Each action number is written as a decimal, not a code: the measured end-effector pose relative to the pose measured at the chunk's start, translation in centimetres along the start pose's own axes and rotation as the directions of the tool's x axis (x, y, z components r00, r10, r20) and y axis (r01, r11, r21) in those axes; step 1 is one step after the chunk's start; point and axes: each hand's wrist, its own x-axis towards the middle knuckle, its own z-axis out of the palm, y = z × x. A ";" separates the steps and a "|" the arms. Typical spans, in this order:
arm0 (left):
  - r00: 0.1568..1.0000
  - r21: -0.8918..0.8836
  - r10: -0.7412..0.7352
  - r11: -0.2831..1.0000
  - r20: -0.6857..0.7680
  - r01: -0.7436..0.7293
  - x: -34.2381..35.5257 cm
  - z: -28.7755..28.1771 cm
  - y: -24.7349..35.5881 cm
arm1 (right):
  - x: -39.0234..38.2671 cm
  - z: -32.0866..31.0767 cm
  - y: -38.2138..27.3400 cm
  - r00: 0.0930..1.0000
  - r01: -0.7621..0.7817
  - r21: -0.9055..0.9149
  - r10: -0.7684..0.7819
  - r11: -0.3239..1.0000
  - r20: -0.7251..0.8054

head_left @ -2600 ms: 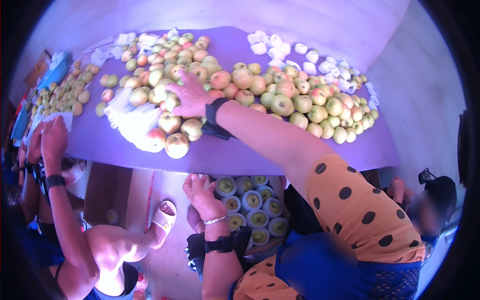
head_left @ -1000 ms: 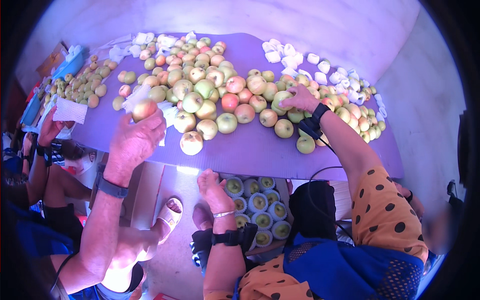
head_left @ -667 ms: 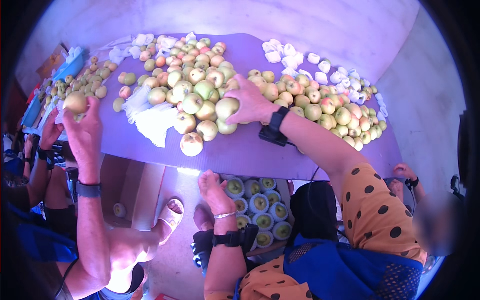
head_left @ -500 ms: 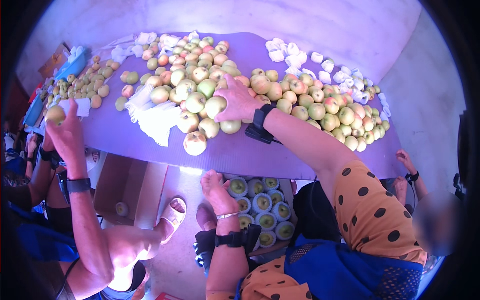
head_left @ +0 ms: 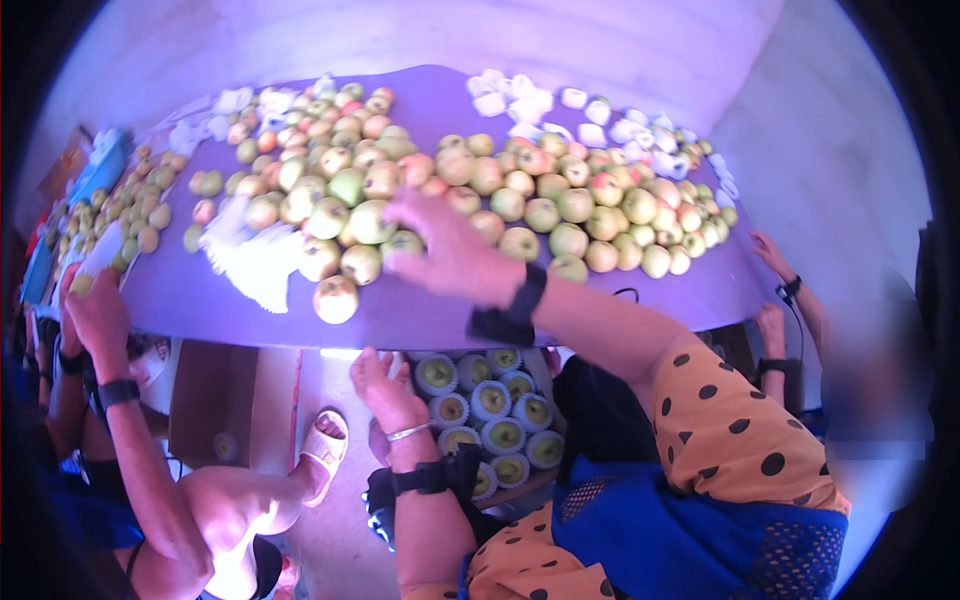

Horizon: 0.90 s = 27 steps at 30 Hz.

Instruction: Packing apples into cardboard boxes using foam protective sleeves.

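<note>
My right hand reaches over the table at the near edge of a heap of apples. Its thumb and fingers are apart, slightly blurred, beside a green apple lying on the table; whether they touch it I cannot tell. My left hand is low at the table's front edge, palm up with loosely curled, parted fingers and nothing in it. Just right of that hand, a box holds several apples in white foam nets. A blush-coloured apple lies nearest the edge.
White foam nets are scattered at the back of the purple table; a white netting bundle lies left of the heap. On the left a co-worker's hand holds an apple. An open cardboard box stands below. Another person's hand is at right.
The view has shifted right, so the table appears further left. My right hand has drawn back from the heap toward me. The co-worker's hand at left has come down with the apple.
</note>
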 end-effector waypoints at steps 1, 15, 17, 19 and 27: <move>1.000 0.018 0.007 1.000 0.005 -0.008 0.1 -0.3 0.3 | -2.0 -1.2 -2.8 0.996 -0.062 0.179 0.050 0.982 0.075; 0.991 0.164 0.079 0.982 0.105 -0.096 -3.0 -3.2 -1.7 | -15.0 -30.1 -14.7 0.966 -0.256 -0.251 0.259 0.934 -0.020; 0.992 0.161 0.072 0.983 0.101 -0.088 -4.6 -3.7 -1.0 | -15.7 -29.4 -14.8 0.949 -0.306 -0.031 0.308 0.951 0.065; 0.971 0.136 0.141 0.976 0.195 -0.169 -6.9 -3.9 -0.1 | -17.0 -26.1 -13.2 0.891 -0.443 0.270 0.386 0.855 0.239; 0.881 0.379 0.154 0.860 0.447 -0.343 -17.9 -15.1 9.9 | -25.3 -4.7 -5.6 0.599 -0.710 0.392 0.210 0.584 0.773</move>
